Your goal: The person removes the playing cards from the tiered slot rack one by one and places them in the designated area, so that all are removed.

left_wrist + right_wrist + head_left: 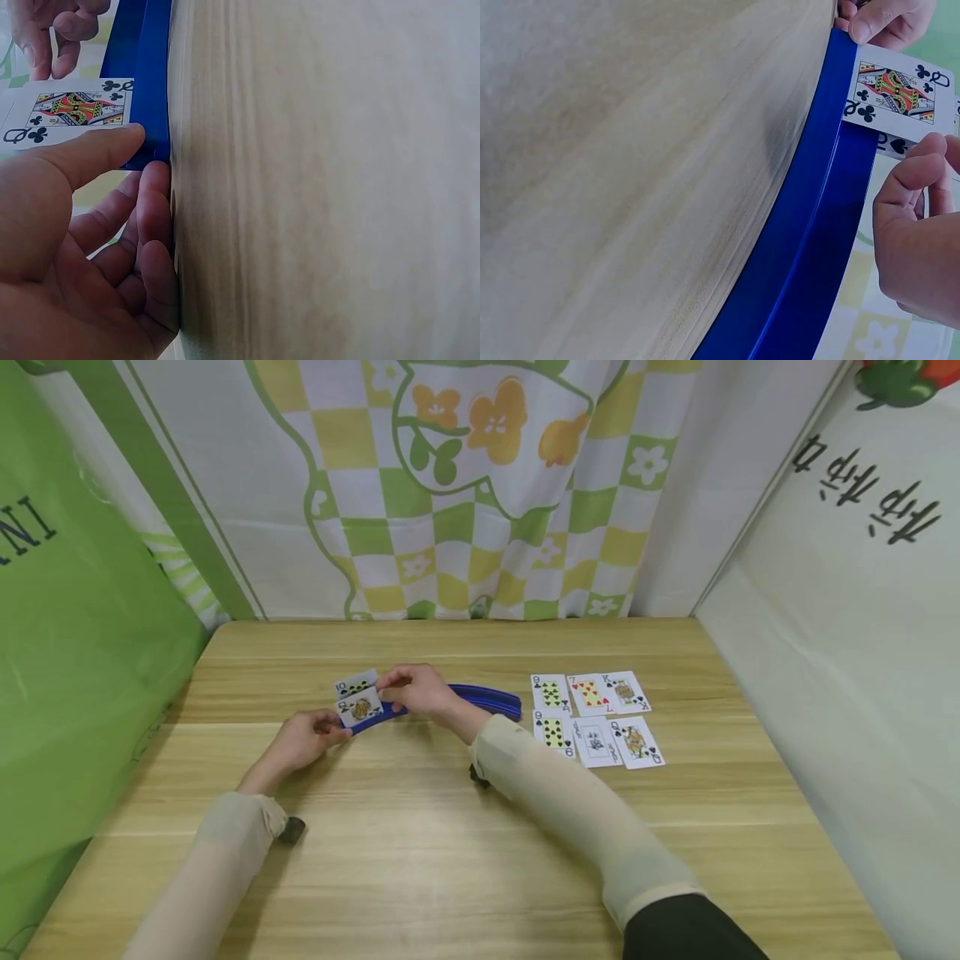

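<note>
A curved blue card holder [491,700] stands on the table, partly hidden behind my right forearm. At its left end, a queen of clubs [67,109] stands in the front slot, and behind it a ten of spades [358,682] sticks up. My left hand [300,739] grips that end, thumb laid over the front by the queen's lower edge and fingers curled around the holder's tip. My right hand [422,692] has its bent fingertips [930,144] at the ten's right edge, pinching it beside the queen.
Right of the holder lie two rows of face-up cards: a nine [551,693], a red seven [590,695] and a king [626,693] above; a black-pip card [553,734], a white picture card [597,743] and a queen [637,743] below. Curtains [480,560] hang behind the wooden table [420,877].
</note>
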A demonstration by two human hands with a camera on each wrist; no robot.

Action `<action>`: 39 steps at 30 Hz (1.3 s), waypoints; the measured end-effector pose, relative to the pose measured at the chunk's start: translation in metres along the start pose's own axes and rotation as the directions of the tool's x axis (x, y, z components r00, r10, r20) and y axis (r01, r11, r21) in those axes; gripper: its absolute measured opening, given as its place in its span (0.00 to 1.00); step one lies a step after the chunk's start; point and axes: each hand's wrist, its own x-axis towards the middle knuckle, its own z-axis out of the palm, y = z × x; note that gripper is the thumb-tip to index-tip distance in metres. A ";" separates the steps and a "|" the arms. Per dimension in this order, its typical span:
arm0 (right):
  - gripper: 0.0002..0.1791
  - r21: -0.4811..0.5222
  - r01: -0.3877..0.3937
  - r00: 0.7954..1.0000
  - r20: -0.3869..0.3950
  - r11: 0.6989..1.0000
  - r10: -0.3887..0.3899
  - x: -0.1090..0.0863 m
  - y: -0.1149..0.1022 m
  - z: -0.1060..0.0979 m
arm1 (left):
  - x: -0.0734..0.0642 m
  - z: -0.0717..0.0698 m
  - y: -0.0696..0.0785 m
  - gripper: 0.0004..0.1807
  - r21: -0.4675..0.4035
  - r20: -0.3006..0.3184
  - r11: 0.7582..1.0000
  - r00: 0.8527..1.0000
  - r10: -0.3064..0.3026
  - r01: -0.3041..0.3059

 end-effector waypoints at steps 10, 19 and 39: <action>0.06 -0.015 0.012 1.000 0.004 1.000 -0.012 -0.001 -0.002 0.002 | 0.000 0.001 -0.001 0.18 -0.006 -0.003 1.000 1.000 0.007 -0.007; 0.02 -0.051 0.043 0.999 0.020 0.998 -0.042 -0.001 0.000 0.000 | 0.000 0.001 -0.001 0.18 -0.019 -0.003 1.000 1.000 0.005 -0.005; 0.05 -0.131 0.076 0.997 0.004 0.988 -0.077 -0.010 -0.003 -0.030 | 0.002 0.002 -0.001 0.21 -0.013 -0.005 1.000 1.000 -0.008 0.008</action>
